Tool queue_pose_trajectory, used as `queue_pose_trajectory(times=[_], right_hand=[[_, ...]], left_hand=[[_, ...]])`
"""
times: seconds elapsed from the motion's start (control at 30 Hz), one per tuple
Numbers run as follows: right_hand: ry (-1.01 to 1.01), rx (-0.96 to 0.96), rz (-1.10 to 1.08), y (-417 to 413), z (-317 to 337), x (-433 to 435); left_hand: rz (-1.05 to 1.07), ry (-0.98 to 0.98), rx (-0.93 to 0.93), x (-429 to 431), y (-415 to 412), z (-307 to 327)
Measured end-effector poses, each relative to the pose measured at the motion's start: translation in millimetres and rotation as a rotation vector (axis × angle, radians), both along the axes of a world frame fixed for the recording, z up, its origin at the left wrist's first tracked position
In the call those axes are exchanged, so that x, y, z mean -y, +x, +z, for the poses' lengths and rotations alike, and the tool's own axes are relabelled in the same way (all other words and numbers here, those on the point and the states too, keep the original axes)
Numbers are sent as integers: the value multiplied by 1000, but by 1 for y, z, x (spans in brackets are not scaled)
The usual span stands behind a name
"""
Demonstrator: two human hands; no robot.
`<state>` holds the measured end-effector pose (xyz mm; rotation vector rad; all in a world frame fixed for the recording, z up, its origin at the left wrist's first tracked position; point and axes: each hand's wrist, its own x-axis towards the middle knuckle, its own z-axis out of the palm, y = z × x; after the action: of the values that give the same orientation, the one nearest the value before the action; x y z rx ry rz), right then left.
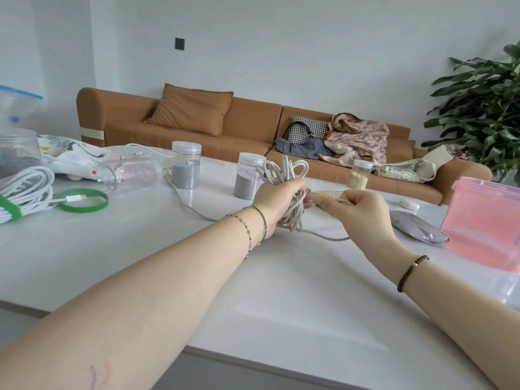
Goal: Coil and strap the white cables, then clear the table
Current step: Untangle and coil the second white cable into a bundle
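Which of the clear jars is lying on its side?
The jar beside the patterned cloth, left of the two grey-filled ones; every other jar stands upright.

five jars (17, 153) (126, 173) (185, 167) (249, 178) (359, 175), two coils (25, 187) (284, 175), two straps (11, 211) (84, 205).

The glossy white table (281, 291) bears, at its far left, a coiled white cable bound with a green strap (25, 190), with a loose green strap ring (105, 200) just beside it. Further along lies a clear plastic jar on its side (126, 173). An upright clear jar of grey granules (185, 170) and a second grey-filled jar (247, 180) stand mid-table, and a loose white cable (197, 213) trails between them. At the right lie a grey pouch (419, 226) and a pink translucent container (484, 220).
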<state>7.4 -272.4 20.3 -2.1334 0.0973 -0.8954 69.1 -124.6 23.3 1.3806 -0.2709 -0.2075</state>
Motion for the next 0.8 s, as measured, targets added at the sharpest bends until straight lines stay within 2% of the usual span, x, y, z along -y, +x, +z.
queue_pose_trajectory(times=[0.13, 0.23, 0.33, 0.5, 0.63, 0.73, 0.8], right_hand=[[114, -16, 79, 1, 1, 1], [44, 15, 87, -3, 4, 0], [-81, 52, 6, -6, 11, 10], [-137, 102, -335, -10, 26, 53], [-258, 105, -657, -16, 32, 96], [-348, 50, -698, -17, 26, 113], [-412, 2, -617, -11, 20, 113]], left_hand=[[181, -79, 14, -16, 14, 4], [421, -144, -18, -30, 21, 8], [518, -212, -4, -36, 19, 10], [577, -256, 43, -39, 26, 11], [648, -322, -31, -49, 37, 9], [595, -384, -179, -53, 45, 3], [461, -542, -280, -50, 48, 2]])
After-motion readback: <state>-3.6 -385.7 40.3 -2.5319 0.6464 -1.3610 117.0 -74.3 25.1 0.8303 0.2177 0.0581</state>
